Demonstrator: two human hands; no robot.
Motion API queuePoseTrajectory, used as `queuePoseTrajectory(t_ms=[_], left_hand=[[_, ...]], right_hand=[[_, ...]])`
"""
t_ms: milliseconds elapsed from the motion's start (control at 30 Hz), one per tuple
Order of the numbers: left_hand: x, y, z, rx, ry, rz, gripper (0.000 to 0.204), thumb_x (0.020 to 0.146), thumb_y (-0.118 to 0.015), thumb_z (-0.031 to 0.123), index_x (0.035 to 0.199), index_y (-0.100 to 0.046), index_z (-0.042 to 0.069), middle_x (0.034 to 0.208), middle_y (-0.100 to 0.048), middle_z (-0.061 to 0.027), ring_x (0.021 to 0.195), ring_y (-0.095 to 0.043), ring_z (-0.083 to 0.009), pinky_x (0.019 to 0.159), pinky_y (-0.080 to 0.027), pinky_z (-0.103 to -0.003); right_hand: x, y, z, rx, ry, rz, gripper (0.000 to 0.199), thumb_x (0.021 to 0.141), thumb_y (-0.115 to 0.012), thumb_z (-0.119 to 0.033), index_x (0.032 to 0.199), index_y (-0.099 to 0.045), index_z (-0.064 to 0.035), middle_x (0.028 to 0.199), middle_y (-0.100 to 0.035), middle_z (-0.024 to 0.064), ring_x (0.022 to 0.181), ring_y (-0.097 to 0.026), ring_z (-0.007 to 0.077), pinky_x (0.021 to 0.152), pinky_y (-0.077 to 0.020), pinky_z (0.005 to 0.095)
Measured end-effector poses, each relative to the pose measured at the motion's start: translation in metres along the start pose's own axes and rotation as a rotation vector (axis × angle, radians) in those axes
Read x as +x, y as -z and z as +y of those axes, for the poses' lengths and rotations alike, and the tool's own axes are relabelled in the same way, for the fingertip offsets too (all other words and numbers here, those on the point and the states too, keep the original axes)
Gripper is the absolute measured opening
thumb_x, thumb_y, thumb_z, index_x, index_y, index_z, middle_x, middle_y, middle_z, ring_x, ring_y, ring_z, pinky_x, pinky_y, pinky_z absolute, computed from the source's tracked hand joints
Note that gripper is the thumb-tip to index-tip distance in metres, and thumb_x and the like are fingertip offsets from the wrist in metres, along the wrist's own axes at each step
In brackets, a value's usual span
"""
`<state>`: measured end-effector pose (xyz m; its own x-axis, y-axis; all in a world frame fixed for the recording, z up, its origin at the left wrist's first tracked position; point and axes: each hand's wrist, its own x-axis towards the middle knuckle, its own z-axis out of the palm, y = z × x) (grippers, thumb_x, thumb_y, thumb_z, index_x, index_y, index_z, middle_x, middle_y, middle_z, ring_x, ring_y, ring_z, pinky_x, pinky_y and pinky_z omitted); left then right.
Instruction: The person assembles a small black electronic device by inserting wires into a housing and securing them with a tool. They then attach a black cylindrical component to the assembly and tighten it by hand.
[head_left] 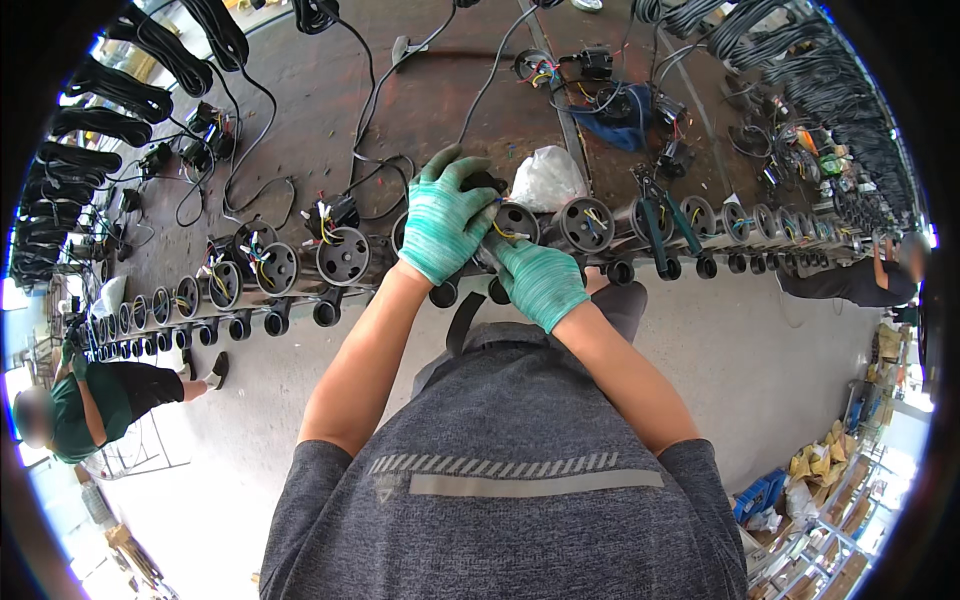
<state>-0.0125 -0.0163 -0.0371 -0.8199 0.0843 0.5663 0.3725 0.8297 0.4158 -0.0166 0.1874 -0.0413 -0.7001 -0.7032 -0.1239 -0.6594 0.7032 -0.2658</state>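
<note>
Both of my hands wear green knit gloves and meet over one grey cylindrical motor unit (pixel 517 220) in a long row at the bench edge. My left hand (pixel 443 215) wraps over a black part on top of that unit. Just below and to the right, my right hand (pixel 540 282) closes on the unit's front, near its coloured wires. What sits under the palms is hidden.
A row of similar motor units (pixel 345 257) runs left and right along the brown workbench (pixel 420 110). Green-handled pliers (pixel 660 222) lie across the row at right. A white bag (pixel 547 178), black cable coils (pixel 140 95) and other people at both far sides are visible.
</note>
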Motion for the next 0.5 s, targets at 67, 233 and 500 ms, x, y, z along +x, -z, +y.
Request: queuePoseTrajectory(t_ms=[67,233,500], left_hand=[[0.0,0.005,0.002,0.01,-0.022,0.003,0.019,0.081,-0.081,0.017,0.099,-0.083,0.01,0.135,-0.069,-0.0122,0.136,-0.055,-0.0437,0.112,-0.045,-0.053],[0.005,0.007,0.006,0.019,-0.008,-0.017,0.019,0.081,-0.082,0.018,0.1,-0.083,0.011,0.136,-0.069,-0.0109,0.136,-0.056,-0.0407,0.111,-0.046,-0.052],[0.012,0.015,0.01,0.075,-0.019,-0.12,0.021,0.08,-0.083,0.02,0.101,-0.084,0.016,0.139,-0.068,-0.0066,0.137,-0.056,-0.0378,0.108,-0.045,-0.053]], right_hand=[[-0.001,-0.007,0.003,-0.038,0.014,0.031,0.036,0.096,-0.069,-0.025,0.13,-0.067,-0.0146,0.097,-0.074,0.0135,0.079,-0.075,0.0345,0.068,-0.0598,0.0491],[-0.009,-0.005,0.017,-0.051,0.057,0.163,0.021,0.095,-0.071,-0.02,0.114,-0.069,-0.0107,0.099,-0.074,0.0124,0.087,-0.077,0.033,0.07,-0.0602,0.0483],[-0.002,0.003,0.016,0.135,-0.191,0.159,0.031,0.102,-0.066,-0.039,0.102,-0.077,-0.0102,0.092,-0.077,0.0167,0.086,-0.075,0.0386,0.076,-0.0589,0.051]])
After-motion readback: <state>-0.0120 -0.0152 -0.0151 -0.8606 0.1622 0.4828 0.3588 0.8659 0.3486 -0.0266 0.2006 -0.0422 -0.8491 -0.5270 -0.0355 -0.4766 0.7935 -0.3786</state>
